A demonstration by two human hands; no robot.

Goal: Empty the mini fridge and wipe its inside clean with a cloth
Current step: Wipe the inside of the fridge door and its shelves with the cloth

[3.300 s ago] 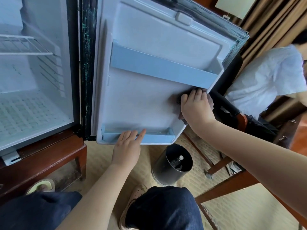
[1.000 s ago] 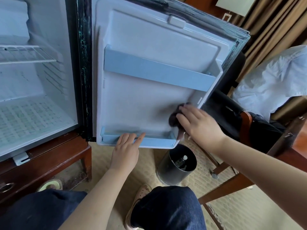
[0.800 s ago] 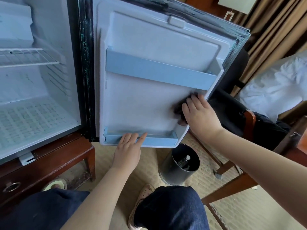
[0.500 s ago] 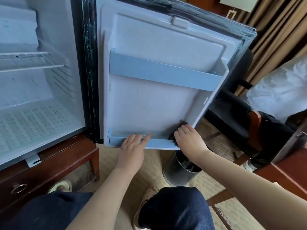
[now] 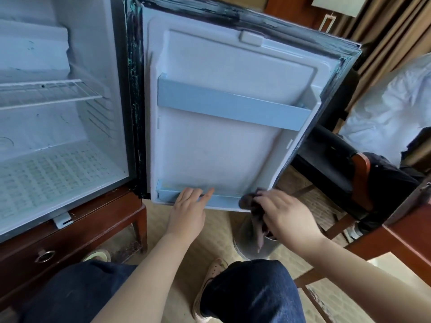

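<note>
One bin (image 5: 242, 240) near the fridge door (image 5: 221, 148)

soft daylight, wide-angle edge bending, slight blur

One fridge (image 5: 70, 148), with one door (image 5: 221, 148) swung open. On the door, two blue rails — an upper rail (image 5: 233, 108) and a lower rail (image 5: 168, 194). Inside the fridge, one wire shelf (image 5: 46, 94). Two hands: a left hand (image 5: 189, 213) and a right hand (image 5: 286, 215). One dark cloth (image 5: 248, 201). One round bin (image 5: 249, 243) on the floor. Two shoes — a left shoe (image 5: 98, 255) and a right shoe (image 5: 210, 276). One wooden desk (image 5: 93, 229) under the fridge, with one ring pull (image 5: 45, 255) on its drawer. One chair (image 5: 338, 169) with a dark seat.
</note>
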